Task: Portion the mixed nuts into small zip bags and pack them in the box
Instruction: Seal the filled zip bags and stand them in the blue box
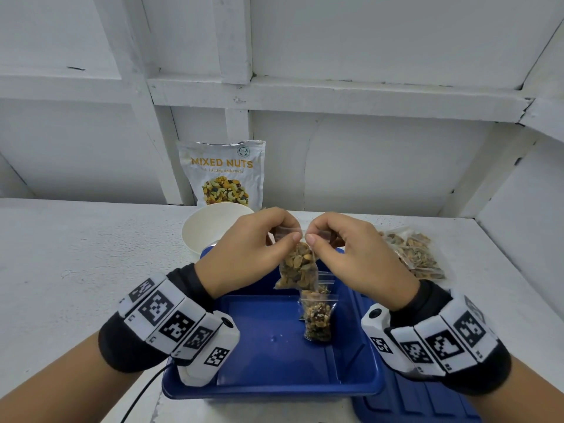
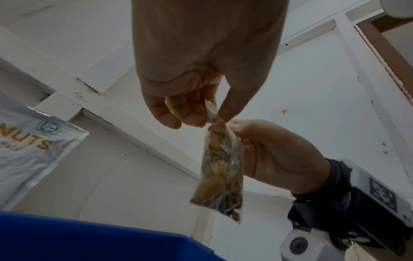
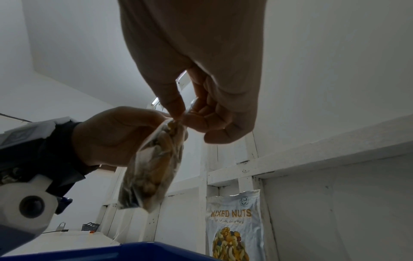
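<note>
Head view down over the table [image 1: 76, 270]; both wrist views close, upward, sharing the held zip bag [image 2: 221, 169]

head: bright, even, edges bowed | wrists: dim, backlit, hands silhouetted, slight blur

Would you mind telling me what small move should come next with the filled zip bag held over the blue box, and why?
Probably press along the zip strip to finish the seal, then lower it in. The left hand and right hand each pinch the top of the filled zip bag, which hangs above the blue box, where one packed bag already lies. Whether the strip is fully closed cannot be told.
</note>
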Demonstrator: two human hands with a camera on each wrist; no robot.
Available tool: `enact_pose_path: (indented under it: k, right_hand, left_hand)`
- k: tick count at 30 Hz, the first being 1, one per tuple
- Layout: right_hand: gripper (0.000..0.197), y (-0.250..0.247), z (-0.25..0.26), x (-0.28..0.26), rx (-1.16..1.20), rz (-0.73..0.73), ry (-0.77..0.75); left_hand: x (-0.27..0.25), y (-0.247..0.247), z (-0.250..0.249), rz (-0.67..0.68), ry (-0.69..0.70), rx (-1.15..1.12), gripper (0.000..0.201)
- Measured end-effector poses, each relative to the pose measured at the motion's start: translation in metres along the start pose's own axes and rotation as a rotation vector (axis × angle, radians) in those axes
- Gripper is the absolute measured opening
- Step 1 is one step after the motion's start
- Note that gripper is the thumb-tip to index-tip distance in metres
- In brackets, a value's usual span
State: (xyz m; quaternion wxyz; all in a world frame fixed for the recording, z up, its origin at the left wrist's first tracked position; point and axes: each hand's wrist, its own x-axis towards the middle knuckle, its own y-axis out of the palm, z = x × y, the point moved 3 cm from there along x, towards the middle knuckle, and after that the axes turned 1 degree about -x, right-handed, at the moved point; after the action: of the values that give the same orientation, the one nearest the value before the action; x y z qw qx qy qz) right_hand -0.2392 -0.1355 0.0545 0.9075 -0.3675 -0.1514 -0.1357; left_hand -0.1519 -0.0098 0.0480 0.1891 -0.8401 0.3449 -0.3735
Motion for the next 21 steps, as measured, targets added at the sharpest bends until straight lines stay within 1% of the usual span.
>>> enact_pose_path:
  k: [3, 7, 9, 11, 13, 15, 18, 21]
  right_hand:
    - [0.008, 0.0, 0.001, -0.001, -0.003, -0.001, -0.015]
    - [0.009, 0.0, -0.003, -0.004, 0.003, 0.003, 0.002]
    - [0.009, -0.002, -0.006, -0.006, 0.005, 0.001, 0.027]
    - [0.007, -0.004, -0.009, -0.008, -0.002, 0.015, 0.052]
    - [0.006, -0.008, -0.014, -0.012, 0.007, 0.056, 0.083]
    - [0.007, -0.017, -0.023, -0.016, 0.007, 0.071, 0.129]
    - [0.007, -0.039, -0.054, -0.022, -0.054, -0.002, 0.234]
    - [0.01, -0.058, -0.109, -0.03, -0.223, -0.063, 0.387]
  left_hand:
    - [0.0, 0.003, -0.003, 0.011, 0.013, -0.002, 0.017]
    - [0.002, 0.008, -0.008, 0.039, -0.001, 0.035, 0.024]
    - [0.004, 0.009, -0.009, 0.06, -0.028, 0.031, 0.021]
    - [0.005, 0.01, -0.008, 0.105, -0.058, 0.034, 0.014]
    - [0.005, 0.011, -0.007, 0.177, -0.069, 0.049, 0.012]
    - [0.006, 0.016, -0.005, 0.289, -0.083, 0.089, 0.011]
    - [0.006, 0.032, 0.002, 0.48, -0.125, 0.172, 0.005]
    - [0.005, 0.05, 0.011, 0.634, -0.157, 0.202, 0.008]
